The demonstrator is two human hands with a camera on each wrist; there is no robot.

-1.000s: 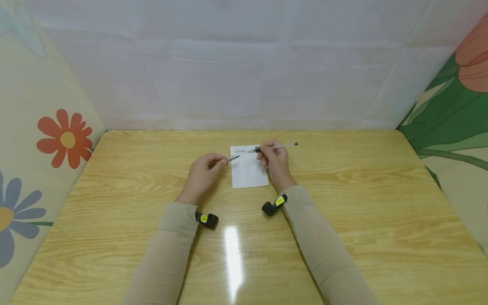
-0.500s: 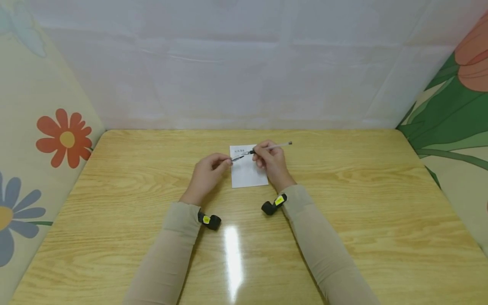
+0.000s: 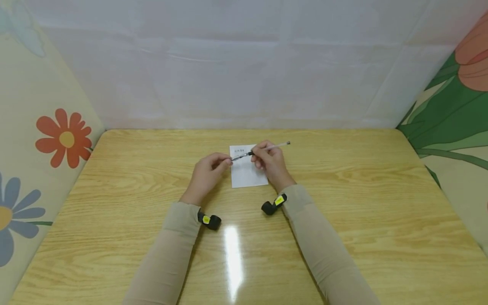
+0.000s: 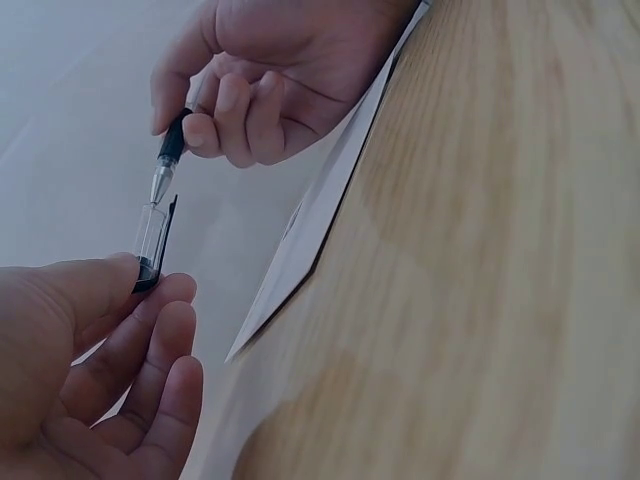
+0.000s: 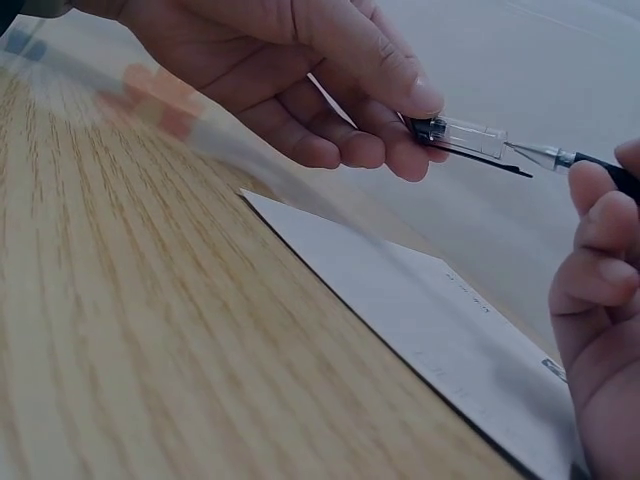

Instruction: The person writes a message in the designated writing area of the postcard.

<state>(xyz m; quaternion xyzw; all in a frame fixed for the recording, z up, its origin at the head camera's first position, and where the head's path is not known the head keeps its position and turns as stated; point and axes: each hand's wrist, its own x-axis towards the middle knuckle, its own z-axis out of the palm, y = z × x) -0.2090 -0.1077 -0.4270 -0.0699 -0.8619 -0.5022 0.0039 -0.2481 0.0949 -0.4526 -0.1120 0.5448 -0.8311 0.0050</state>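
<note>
Between thumb and fingers my left hand (image 3: 207, 174) pinches a clear pen cap (image 5: 470, 138) with a black end and a black clip. My right hand (image 3: 272, 163) holds a pen (image 3: 278, 145) by its black grip, its metal tip (image 4: 161, 183) pointing at the cap's open mouth. In both wrist views the tip is right at the mouth; whether it touches the rim I cannot tell. Below the hands, a white sheet of paper (image 3: 249, 176) lies on the table, with a short line of dark writing near its top edge.
The wood-grain table (image 3: 343, 212) spreads around the hands. Behind it stands a white covered wall (image 3: 244, 76), with flower-painted walls at left and right. A black camera (image 3: 209, 221) sits on the left wrist and another camera (image 3: 271, 206) on the right.
My right hand has moved left and slightly down with the pen, while my left hand has shifted a little right with the cap. The tip and cap have come together.
</note>
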